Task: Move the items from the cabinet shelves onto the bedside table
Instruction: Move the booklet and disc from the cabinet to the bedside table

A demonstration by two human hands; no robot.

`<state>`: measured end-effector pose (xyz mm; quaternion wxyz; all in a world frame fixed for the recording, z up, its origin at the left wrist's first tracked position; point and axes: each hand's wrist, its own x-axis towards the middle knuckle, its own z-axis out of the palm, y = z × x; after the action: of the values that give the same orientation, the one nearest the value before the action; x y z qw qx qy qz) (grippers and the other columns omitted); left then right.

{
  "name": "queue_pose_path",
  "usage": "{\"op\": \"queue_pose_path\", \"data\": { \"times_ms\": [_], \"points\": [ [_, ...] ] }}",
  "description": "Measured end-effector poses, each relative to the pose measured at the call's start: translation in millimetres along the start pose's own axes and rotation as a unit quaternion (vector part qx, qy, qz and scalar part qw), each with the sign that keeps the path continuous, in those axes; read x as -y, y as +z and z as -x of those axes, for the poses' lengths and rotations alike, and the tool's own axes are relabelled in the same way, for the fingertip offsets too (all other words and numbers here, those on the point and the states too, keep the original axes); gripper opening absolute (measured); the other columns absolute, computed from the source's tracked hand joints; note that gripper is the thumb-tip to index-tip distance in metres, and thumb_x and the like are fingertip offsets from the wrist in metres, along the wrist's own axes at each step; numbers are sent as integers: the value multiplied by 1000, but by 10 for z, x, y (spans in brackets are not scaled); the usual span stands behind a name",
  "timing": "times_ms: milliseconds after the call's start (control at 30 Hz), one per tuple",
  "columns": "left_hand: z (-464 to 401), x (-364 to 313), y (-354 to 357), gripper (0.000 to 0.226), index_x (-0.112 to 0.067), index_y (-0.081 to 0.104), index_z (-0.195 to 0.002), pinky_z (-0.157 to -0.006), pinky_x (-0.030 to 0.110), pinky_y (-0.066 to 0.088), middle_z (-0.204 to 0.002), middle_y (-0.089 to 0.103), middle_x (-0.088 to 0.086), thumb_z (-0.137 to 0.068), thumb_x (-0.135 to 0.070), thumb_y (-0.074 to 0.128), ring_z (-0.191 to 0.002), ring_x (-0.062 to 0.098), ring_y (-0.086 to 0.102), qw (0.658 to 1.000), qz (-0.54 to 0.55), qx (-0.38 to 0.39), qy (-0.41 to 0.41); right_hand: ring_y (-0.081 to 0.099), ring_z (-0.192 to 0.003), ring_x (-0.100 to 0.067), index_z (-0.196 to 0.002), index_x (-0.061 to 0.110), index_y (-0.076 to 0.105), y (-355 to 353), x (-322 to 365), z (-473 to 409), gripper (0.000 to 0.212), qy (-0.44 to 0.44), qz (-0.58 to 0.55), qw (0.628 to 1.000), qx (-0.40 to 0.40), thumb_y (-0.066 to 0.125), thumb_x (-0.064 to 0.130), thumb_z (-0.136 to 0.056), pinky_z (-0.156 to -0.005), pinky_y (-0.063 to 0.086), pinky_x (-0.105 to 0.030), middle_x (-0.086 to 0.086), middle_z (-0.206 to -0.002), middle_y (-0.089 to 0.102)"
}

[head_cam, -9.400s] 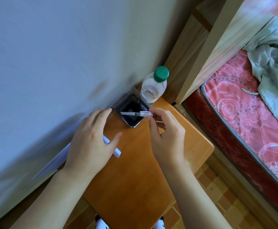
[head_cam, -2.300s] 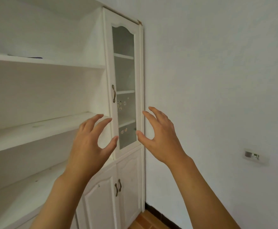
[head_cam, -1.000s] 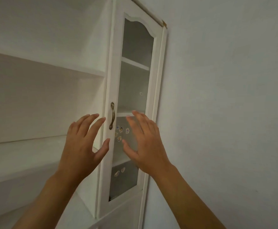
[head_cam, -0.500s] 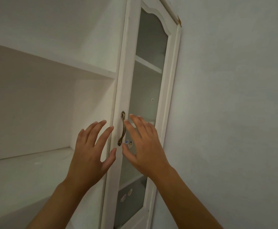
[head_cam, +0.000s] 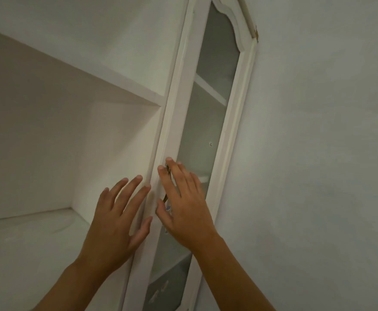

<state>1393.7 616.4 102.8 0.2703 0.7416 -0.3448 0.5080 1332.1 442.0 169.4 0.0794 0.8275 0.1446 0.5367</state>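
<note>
A tall white cabinet door [head_cam: 235,122] with a glass pane stands in front of me, shut. My right hand [head_cam: 183,205] lies over its brass handle [head_cam: 166,197], fingers straight, the handle mostly hidden behind them. My left hand [head_cam: 118,218] is spread beside the door frame, in front of the open white shelf [head_cam: 37,234]. Neither hand holds anything. Inner shelves [head_cam: 210,90] show through the glass; no items are visible on them.
A bare white wall [head_cam: 318,153] fills the right side. An upper open shelf board [head_cam: 93,72] runs above my left hand. Small stickers [head_cam: 161,290] sit low on the glass.
I have come from the bedside table to the cabinet. Over the last second both hands rose and closed in on the door; my right hand now covers the handle.
</note>
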Motion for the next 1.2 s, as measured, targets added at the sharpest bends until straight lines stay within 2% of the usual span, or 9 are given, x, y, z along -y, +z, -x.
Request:
{"op": "queue_pose_path", "data": {
  "times_ms": [167, 333, 533, 700, 800, 933, 1033, 1133, 1200],
  "points": [
    [80, 209, 115, 70, -16, 42, -160, -115, 66, 39, -169, 34, 5, -103, -58, 41, -155, 33, 34, 999, -4, 31, -8, 15, -163, -25, -165, 17, 29, 217, -50, -34, 66, -15, 13, 1000, 4, 57, 33, -106, -128, 24, -52, -9, -174, 22],
    [93, 212, 228, 70, -21, 39, -161, -116, 65, 39, -170, 33, 3, -104, -62, 37, -156, 31, 32, 999, -6, 44, -5, 16, -162, -26, -163, 14, 36, 342, -118, -53, 62, -26, 8, 999, -17, 58, 26, -106, -128, 24, -51, -11, -173, 26],
    [129, 210, 292, 73, -24, 35, -162, -116, 63, 41, -172, 28, 3, -101, -64, 42, -157, 30, 30, 998, -5, 57, -21, 18, -162, -27, -160, 11, 41, 418, -115, -70, 63, -18, -35, 998, -39, 62, 18, -102, -129, 23, -51, -12, -171, 29],
    [136, 200, 288, 76, -22, 34, -163, -121, 57, 36, -173, 25, 3, -101, -65, 42, -157, 29, 28, 998, -5, 65, -17, 18, -162, -29, -159, 8, 42, 429, -71, -68, 60, -6, -43, 998, -48, 59, 15, -102, -126, 28, -53, -14, -171, 29],
    [132, 191, 281, 76, -20, 34, -163, -124, 52, 33, -174, 23, 3, -101, -62, 45, -158, 28, 27, 998, -6, 63, -8, 21, -161, -31, -158, 6, 43, 412, -26, -68, 59, 0, -38, 997, -64, 61, 11, -102, -126, 25, -50, -15, -170, 31],
    [134, 176, 268, 77, -18, 36, -163, -123, 55, 34, -173, 24, 4, -101, -63, 44, -158, 30, 28, 998, -9, 62, -6, 27, -158, -32, -154, 6, 49, 397, 17, -92, 58, 9, -24, 995, -92, 66, 9, -99, -124, 20, -43, -16, -167, 38],
    [133, 170, 258, 79, -22, 35, -163, -123, 54, 31, -174, 23, 1, -100, -69, 41, -158, 29, 27, 997, -17, 67, -19, 31, -156, -36, -152, 6, 52, 386, 27, -96, 56, -6, -24, 996, -88, 68, 9, -99, -122, 29, -48, -19, -165, 40],
    [126, 177, 235, 79, -21, 37, -162, -122, 59, 35, -173, 26, 3, -99, -68, 44, -158, 31, 29, 997, -29, 68, -14, 32, -156, -40, -151, 7, 54, 392, 14, -97, 50, -20, -32, 996, -82, 62, 9, -102, -117, 40, -54, -22, -164, 39],
    [121, 179, 229, 79, -21, 37, -162, -121, 60, 36, -173, 27, 3, -99, -68, 45, -158, 31, 28, 997, -35, 68, -10, 33, -155, -41, -150, 7, 56, 395, 2, -99, 47, -22, -37, 996, -83, 59, 12, -104, -115, 43, -55, -23, -163, 40]
  ]
}}
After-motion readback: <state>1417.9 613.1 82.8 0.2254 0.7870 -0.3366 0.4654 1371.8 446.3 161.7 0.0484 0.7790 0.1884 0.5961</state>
